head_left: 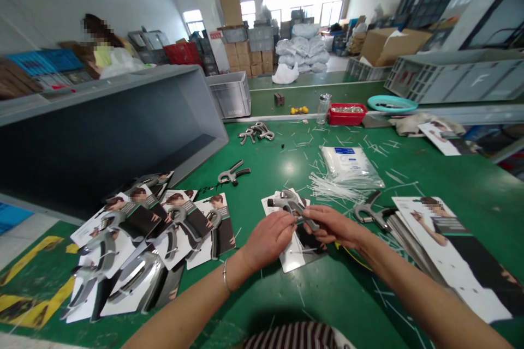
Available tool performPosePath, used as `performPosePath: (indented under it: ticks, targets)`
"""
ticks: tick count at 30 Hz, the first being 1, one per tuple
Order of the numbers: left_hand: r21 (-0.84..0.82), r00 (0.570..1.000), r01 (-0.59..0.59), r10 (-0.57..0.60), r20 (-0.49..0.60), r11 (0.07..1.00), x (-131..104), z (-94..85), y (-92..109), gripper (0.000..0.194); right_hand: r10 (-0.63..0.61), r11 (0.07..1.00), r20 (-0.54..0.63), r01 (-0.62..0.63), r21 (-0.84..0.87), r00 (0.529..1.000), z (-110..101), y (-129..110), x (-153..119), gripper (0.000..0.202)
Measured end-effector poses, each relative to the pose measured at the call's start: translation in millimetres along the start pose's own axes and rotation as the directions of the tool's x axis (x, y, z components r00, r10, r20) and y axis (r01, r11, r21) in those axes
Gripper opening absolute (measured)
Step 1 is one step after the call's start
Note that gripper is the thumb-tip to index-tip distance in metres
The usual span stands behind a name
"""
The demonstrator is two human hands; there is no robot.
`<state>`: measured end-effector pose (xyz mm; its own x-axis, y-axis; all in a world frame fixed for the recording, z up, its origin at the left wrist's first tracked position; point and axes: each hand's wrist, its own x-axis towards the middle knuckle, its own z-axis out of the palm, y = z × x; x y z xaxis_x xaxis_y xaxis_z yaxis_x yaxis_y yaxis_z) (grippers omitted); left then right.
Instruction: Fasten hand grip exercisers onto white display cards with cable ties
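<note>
A grey and black hand grip strengthener is held between my hands, just above a printed backing card on the green table. My right hand is closed around one of its handles. Bent fingers of my left hand press at its other side; their tips are partly hidden. To the right of the card lies another hand grip strengthener, beside a stack of backing cards. White cable ties lie in a loose heap beyond my hands, by a plastic bag of cable ties.
At left, several carded hand grip strengtheners overlap in front of a large grey bin. Loose strengtheners lie farther back. A red tray, a glass jar and a turquoise plate line the far edge. A person is beyond the bin.
</note>
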<state>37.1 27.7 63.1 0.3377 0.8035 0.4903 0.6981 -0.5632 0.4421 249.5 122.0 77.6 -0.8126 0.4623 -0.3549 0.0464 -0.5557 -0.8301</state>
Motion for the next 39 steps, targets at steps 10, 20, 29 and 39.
performPosePath:
  ticks: [10, 20, 29, 39]
  targets:
    - [0.159, 0.959, 0.192, -0.219, 0.179, 0.969, -53, 36.2, -46, 0.043, -0.138, 0.956, -0.151, 0.091, -0.279, 0.979, -33, 14, 21, 0.035]
    - [-0.405, 0.856, 0.496, -0.511, 0.08, 0.768, -17, 15.8, -83, 0.036, -0.183, 0.562, -0.155, -0.026, -0.826, 0.971, -24, 17, 28, 0.032]
    - [-0.144, 0.915, 0.403, -0.392, 0.1, 0.904, -21, 27.5, -67, 0.017, -0.381, 0.013, -0.279, -0.297, -0.955, 0.881, -1, 40, 4, 0.034]
    - [-0.239, 0.912, 0.409, -0.404, 0.071, 0.881, 39, 56.6, -76, 0.013, -0.586, 0.089, -0.073, -0.025, -0.996, 0.807, -2, 58, 26, 0.011]
